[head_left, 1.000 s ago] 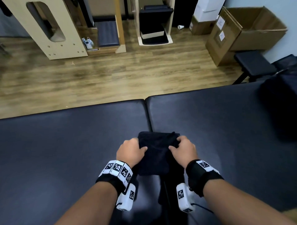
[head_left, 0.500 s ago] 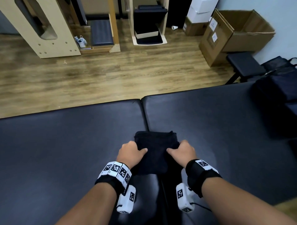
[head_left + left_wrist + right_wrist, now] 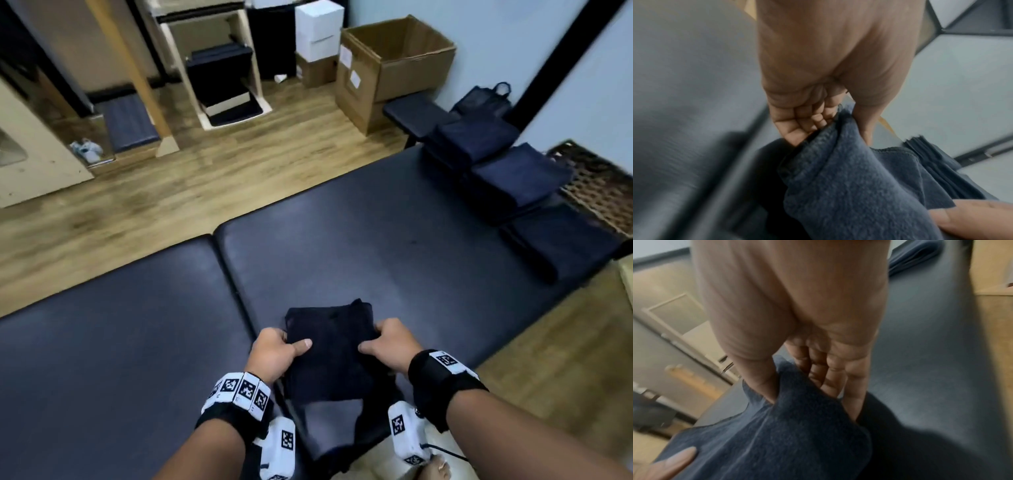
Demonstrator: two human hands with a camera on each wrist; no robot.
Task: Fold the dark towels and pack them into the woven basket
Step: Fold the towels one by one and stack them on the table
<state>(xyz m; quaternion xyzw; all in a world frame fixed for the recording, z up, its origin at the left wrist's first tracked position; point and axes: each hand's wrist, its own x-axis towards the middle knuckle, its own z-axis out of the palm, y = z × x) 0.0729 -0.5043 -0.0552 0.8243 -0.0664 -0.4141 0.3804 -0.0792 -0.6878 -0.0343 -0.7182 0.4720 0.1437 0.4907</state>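
Note:
A folded dark towel (image 3: 329, 349) is lifted just above the black padded table (image 3: 359, 240), near its front edge. My left hand (image 3: 277, 349) grips the towel's left side, thumb on top and fingers curled under it (image 3: 807, 123). My right hand (image 3: 390, 342) pinches its right side the same way (image 3: 797, 391). At the far right of the table lie three stacks of folded dark towels (image 3: 520, 174). Behind them stands the woven basket (image 3: 596, 185), only partly in view.
An open cardboard box (image 3: 394, 65) and a dark stool (image 3: 414, 113) stand on the wood floor beyond the table. Wooden furniture and white boxes (image 3: 318, 31) line the back wall. A seam (image 3: 229, 274) splits the table's two pads.
Both hands have lifted the folded towel off the table and carried it a little to the right. The head view has swung right, bringing the towel stacks and basket into sight.

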